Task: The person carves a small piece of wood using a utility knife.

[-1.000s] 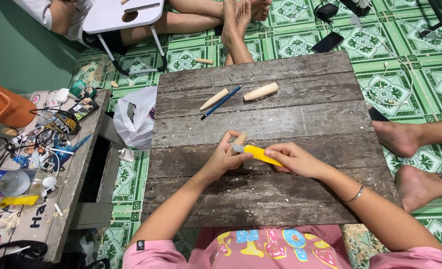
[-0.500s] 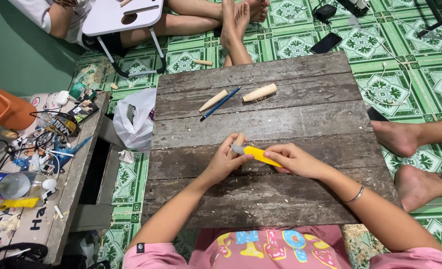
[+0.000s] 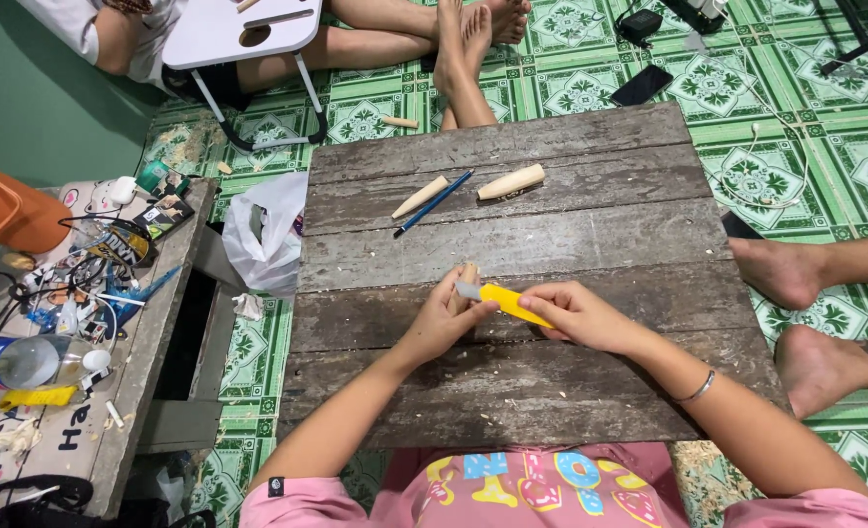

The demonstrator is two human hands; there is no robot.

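Where green patterned floor tiles (image 3: 590, 78) spread, a weathered plank table (image 3: 551, 391), left hand (image 3: 444, 323) clenched round a wood piece (image 3: 467, 279), right hand (image 3: 576, 315) gripping a yellow knife (image 3: 507, 301).

Both bare forearms reach forward and angle inward, the left hand (image 3: 441, 323) curled with fingers closed, the right hand (image 3: 576, 315) gripping, knuckles up.

left hand (image 3: 441, 323) gripping wood piece (image 3: 467, 284), right hand (image 3: 576, 315) yellow knife (image 3: 508, 303)

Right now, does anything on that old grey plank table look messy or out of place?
Pale wood shavings lie scattered over the weathered grey plank table, near the left hand holding a small wooden piece and the right hand holding a yellow utility knife.
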